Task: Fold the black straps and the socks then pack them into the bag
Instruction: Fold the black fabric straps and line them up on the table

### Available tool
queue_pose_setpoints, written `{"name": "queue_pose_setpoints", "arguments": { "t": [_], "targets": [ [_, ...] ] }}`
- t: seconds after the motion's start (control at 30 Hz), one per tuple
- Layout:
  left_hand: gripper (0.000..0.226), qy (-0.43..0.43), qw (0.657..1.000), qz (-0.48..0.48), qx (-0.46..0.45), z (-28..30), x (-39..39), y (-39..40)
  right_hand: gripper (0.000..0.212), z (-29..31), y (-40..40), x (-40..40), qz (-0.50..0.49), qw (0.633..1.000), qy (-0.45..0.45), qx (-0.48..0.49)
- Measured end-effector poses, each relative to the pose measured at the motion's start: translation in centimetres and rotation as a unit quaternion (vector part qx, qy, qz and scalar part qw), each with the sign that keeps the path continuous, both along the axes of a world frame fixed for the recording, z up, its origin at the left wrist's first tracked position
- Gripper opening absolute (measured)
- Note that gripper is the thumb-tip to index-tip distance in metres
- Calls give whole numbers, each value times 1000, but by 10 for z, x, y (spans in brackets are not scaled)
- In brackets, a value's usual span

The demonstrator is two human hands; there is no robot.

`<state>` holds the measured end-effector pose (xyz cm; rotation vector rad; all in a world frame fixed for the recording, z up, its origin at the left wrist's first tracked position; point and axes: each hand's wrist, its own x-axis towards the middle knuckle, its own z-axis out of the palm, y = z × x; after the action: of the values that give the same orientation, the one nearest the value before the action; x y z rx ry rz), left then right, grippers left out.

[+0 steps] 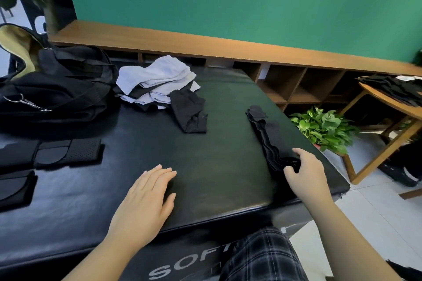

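the long stack of limp black fabric straps [267, 137] lies along the right edge of the padded black table [217, 166]. the right hand [304, 170] pinches its near end; the left hand [148, 196] rests flat, fingers straight. soft and light, the straps probably slide apart, so gripping the whole stack looks wise.

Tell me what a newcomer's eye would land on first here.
First the two hands on the black mat: the left hand lies flat near the front edge, while the right hand grips the near end of a long stack of black straps by the mat's right edge. Next comes the pale heap of socks at the back, beside the open black bag on the left.
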<state>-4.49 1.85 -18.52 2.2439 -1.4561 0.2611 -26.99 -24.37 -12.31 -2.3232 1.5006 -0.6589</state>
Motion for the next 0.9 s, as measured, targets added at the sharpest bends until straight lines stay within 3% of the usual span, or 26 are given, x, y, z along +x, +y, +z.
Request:
{"name": "queue_pose_setpoints", "arguments": {
  "t": [0.17, 0.37, 0.57, 0.73, 0.9],
  "targets": [
    [44, 3, 1000, 0, 4, 1, -1, 0, 33, -3, -1, -3, 4, 1000, -29, 4],
    [43, 5, 1000, -1, -5, 2, -1, 1, 29, -1, -2, -1, -1, 999, -22, -38],
    [38, 4, 1000, 0, -10, 3, -2, 1, 17, 10, 7, 7, 22, 989, -99, -104],
    [42, 13, 1000, -1, -14, 3, -3, 1, 16, 16, 31, 17, 65, 981, -170, -65],
    [37, 17, 999, 3, -28, 2, -2, 1, 19, 2, 57, 29, 140, 974, -173, -48]
  ]
}}
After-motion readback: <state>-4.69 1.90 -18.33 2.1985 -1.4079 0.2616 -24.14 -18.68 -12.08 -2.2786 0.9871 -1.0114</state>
